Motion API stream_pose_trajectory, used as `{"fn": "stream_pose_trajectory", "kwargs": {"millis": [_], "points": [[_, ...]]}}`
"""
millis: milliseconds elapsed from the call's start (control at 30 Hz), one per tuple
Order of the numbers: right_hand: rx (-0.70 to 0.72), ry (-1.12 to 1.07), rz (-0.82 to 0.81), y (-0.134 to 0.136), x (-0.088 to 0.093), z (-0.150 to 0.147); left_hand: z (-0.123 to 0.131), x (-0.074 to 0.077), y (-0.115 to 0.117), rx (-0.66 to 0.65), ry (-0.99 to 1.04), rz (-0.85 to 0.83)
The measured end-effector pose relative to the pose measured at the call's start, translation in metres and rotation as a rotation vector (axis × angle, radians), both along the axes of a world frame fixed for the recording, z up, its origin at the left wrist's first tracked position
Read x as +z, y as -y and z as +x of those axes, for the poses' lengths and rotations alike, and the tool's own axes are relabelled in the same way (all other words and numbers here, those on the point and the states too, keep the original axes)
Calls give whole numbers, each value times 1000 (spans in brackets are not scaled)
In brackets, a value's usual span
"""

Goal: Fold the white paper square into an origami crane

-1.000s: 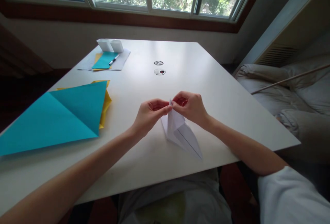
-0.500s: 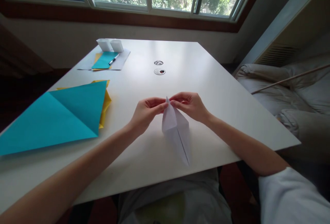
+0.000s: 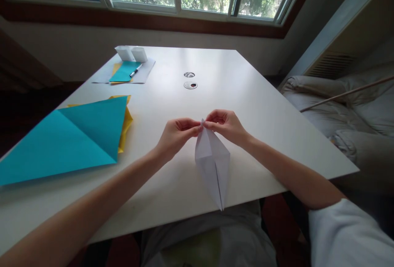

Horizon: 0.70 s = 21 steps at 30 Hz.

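Note:
A white sheet of paper (image 3: 213, 158), folded into a long kite shape, lies in front of me with its narrow slit end pointing towards my body. My left hand (image 3: 179, 134) pinches its far tip from the left, thumb and fingers pressed together. From the right, my right hand (image 3: 227, 125) pinches the same tip, its fingers curled behind the thumb. Both sets of fingertips nearly meet at the point. A dark line runs down the middle of the paper's near half, where two flaps meet.
On the left of the white table (image 3: 261, 107) lies a large creased blue sheet (image 3: 70, 135) over yellow paper (image 3: 125, 131). Farther back are small blue paper (image 3: 123, 72), a pen (image 3: 135, 71) and white folded paper boxes (image 3: 139, 54). Two round grommets (image 3: 190, 85) sit mid-table.
The folded paper has moved slightly towards me, and its near end now reaches lower, by the table edge. My left hand has shifted a little right, closer to my right fingertips.

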State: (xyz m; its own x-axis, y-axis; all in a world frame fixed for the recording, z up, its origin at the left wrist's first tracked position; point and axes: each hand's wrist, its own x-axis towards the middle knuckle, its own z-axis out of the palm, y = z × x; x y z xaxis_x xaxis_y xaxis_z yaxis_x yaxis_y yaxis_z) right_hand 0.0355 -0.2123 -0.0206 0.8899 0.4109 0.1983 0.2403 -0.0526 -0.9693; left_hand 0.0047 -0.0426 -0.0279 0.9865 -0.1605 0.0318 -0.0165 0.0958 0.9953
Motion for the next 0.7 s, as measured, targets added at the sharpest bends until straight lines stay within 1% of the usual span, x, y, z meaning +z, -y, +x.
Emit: {"fn": "stream_pose_trajectory", "kwargs": {"millis": [167, 333, 400, 500, 600, 667, 700], "points": [[21, 28, -18, 1, -1, 2, 1, 1, -2, -24, 13, -16], [41, 82, -95, 2, 0, 1, 3, 6, -3, 60, 82, 83], [64, 131, -188, 3, 3, -3, 4, 7, -4, 97, 104, 102], [82, 262, -411, 7, 10, -9, 7, 5, -8, 189, 85, 65], [33, 420, -600, 13, 14, -10, 9, 6, -12, 283, 45, 2], [-6, 485, -670, 18, 14, -6, 10, 9, -14, 295, 7, -25], [-30, 506, -688, 20, 12, -3, 10, 10, -14, 277, -20, -36]]}}
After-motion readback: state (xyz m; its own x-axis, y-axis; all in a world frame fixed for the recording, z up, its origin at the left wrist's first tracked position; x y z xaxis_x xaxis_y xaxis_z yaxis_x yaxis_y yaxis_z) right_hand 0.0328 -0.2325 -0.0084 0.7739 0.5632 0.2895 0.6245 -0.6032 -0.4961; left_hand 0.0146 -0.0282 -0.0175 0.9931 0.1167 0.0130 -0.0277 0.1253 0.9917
